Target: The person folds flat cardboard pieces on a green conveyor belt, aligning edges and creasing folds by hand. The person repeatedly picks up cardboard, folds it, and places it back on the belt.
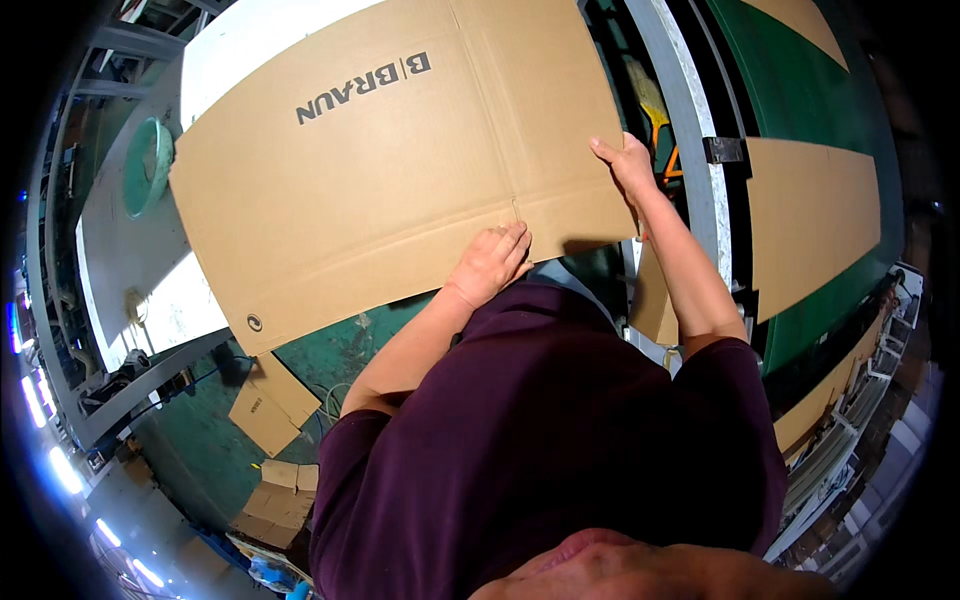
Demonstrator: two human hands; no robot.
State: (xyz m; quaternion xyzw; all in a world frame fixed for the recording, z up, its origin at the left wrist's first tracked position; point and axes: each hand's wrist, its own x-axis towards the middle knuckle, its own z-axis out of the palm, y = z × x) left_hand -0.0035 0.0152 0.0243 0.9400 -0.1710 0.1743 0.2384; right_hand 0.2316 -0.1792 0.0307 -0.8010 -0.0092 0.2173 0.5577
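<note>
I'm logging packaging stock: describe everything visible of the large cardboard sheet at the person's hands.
The cardboard sheet is brown, corrugated-looking and flat, with crease lines, a short slit towards its near edge, upside-down black lettering and a small round mark by the near left corner. It partly covers a white tabletop. The left hand touches its near edge; the right hand grips its right edge, thumb on top.

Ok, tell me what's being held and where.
The large cardboard sheet: the right hand grips its right edge, thumb on top; the left hand lies at its near edge, grip unclear.
</note>
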